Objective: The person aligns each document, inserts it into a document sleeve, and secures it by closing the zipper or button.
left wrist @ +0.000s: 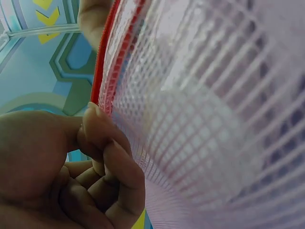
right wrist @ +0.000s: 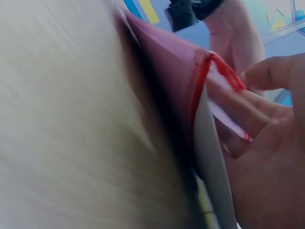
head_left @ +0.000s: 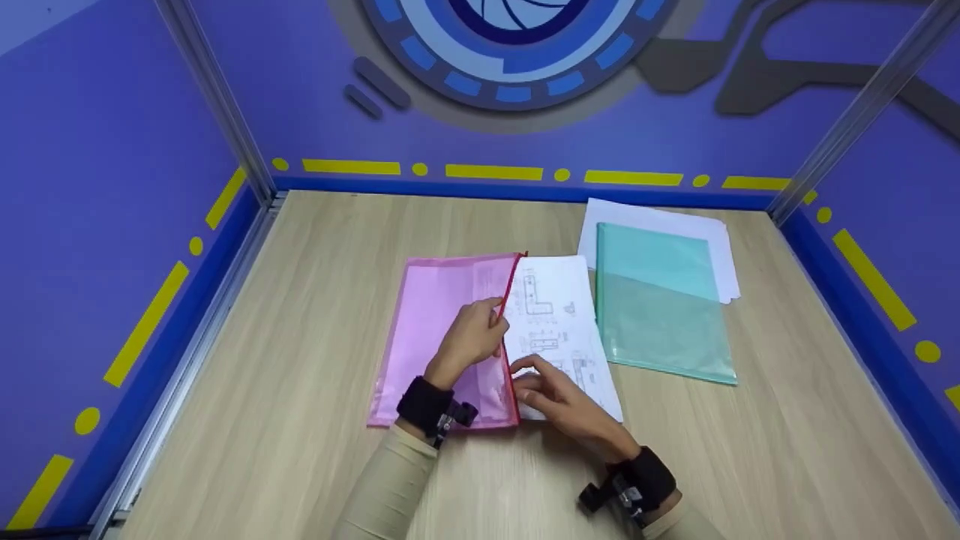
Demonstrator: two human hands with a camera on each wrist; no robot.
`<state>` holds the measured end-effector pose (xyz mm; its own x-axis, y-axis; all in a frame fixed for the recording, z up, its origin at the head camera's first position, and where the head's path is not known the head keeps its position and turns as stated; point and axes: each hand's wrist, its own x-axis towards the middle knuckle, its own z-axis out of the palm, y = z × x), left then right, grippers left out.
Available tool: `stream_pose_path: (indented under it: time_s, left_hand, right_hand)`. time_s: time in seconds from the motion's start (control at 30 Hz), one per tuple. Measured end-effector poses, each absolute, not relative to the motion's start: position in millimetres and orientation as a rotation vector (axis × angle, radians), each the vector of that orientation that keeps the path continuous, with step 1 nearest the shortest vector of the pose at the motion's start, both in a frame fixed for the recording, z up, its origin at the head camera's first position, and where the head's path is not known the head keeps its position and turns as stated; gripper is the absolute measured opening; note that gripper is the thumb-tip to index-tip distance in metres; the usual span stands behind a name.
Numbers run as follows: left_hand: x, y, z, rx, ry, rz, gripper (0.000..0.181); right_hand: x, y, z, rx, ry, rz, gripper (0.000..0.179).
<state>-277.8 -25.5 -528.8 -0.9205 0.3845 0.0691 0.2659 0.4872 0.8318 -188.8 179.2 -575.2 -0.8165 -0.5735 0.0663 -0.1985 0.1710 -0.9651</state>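
Largest: purple-blue wall panels [head_left: 487, 146] with yellow dashes and dots, enclosing a pale wood-grain tabletop [head_left: 285, 337].

Landmark on the tabletop: a pink translucent plastic zip folder [head_left: 435, 322], rectangular, its grid texture clear in the left wrist view. It lies flat for the most part, mouth to the right, the mouth edge lifted.

Right of the pink folder, apart from it: a teal translucent plastic folder [head_left: 660, 322], lying flat. Farther right and toward the back of the pink folder: blank white paper sheets [head_left: 656, 220], partly beneath the teal one.

At the pink folder's mouth: white paper printed with technical line drawings [head_left: 559, 300]. Its right part projects beyond the folder; its left part seems to be inside, faint print showing through the pink.

Left hand [head_left: 472, 334], over the pink folder: grip narrow, thumb and fingers pinching the mouth edge. Right hand [head_left: 566, 401], near corner of the mouth, over the paper: fingers extended at the opening, thumb by the rim; whether its grip closes on anything, cannot tell.

Black wrist straps [head_left: 424, 401] on both arms, nearer the person than the folder's mouth.

Smallest: red zipper edging [left wrist: 100, 62] along the pink folder's mouth.
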Motion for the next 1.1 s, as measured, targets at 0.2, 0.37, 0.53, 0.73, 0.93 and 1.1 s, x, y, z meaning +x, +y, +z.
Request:
stream_pose_path:
  time_s: [0.2,0.37,0.53,0.73,0.93,1.1]
  left_hand:
    - [-278,-22,-527,0.577,2.548,1.441,0.050]
    - [-278,-21,-525,0.554,2.540,1.468,0.049]
    - [-280,-22,-530,0.560,2.600,1.387,0.051]
    - [-280,-27,-532,0.572,2.725,1.359,0.050]
    - [-282,-29,-528,0.601,2.824,1.351,0.046]
    - [-282,-27,-526,0.621,2.822,1.355,0.046]
  right_hand:
    - [-187,173,-581,-0.874,2.397,-1.368,0.022]
    - [-189,178,-580,-0.811,2.434,-1.451,0.027]
    - [-203,199,-577,-0.561,2.835,-1.577,0.022]
    - [-219,232,-576,0.138,3.104,-1.375,0.046]
    - [-225,251,-568,0.403,2.551,-1.724,0.053]
    - [-224,254,-564,0.355,2.466,-1.745,0.049]
